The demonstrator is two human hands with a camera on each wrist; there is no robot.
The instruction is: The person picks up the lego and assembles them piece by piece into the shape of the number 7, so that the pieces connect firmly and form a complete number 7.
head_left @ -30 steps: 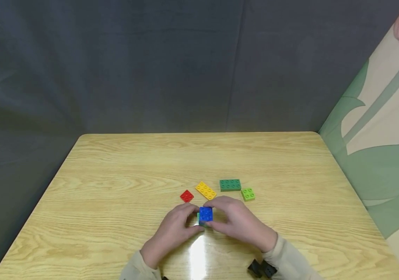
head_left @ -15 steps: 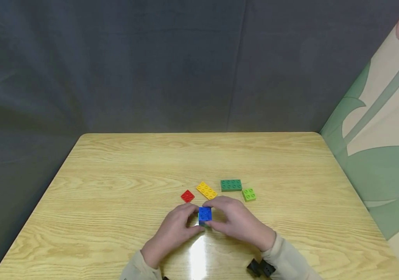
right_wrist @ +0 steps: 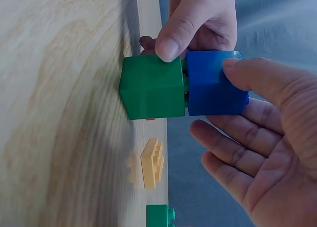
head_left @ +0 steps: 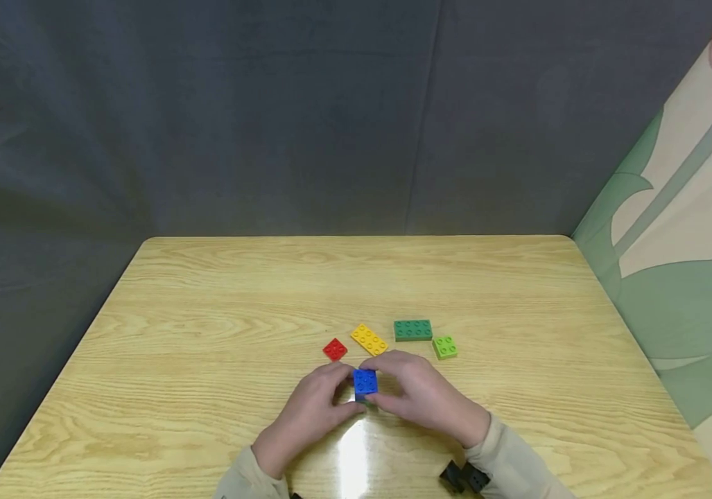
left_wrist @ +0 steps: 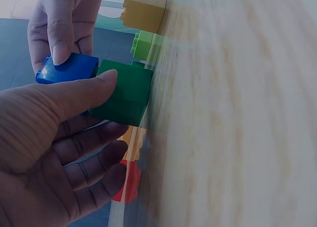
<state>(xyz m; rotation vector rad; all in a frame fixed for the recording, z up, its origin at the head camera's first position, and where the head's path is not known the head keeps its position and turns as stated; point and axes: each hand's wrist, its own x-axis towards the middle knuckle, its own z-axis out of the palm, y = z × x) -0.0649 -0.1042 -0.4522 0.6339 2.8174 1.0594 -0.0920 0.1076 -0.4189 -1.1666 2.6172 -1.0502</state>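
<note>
A blue brick (head_left: 365, 381) is held over a green brick (right_wrist: 152, 87) low in the middle of the table. My left hand (head_left: 312, 402) pinches the green brick between thumb and fingers. From the other side, my right hand (head_left: 421, 390) grips the blue brick (left_wrist: 69, 68) by thumb and fingertips. In the right wrist view the green studs show in a narrow gap between the two bricks, which line up face to face. From the head view the blue brick hides nearly all of the green one.
Beyond the hands lie a red brick (head_left: 335, 349), a yellow brick (head_left: 369, 339), a dark green brick (head_left: 412, 330) and a light green brick (head_left: 445, 347). A black device (head_left: 464, 477) sits at the right sleeve. A dark curtain (head_left: 356, 118) hangs behind the wooden table (head_left: 206, 298).
The blue brick has shifted slightly left over the green brick, so less green shows at its left side. Both hands keep their hold, almost still.
</note>
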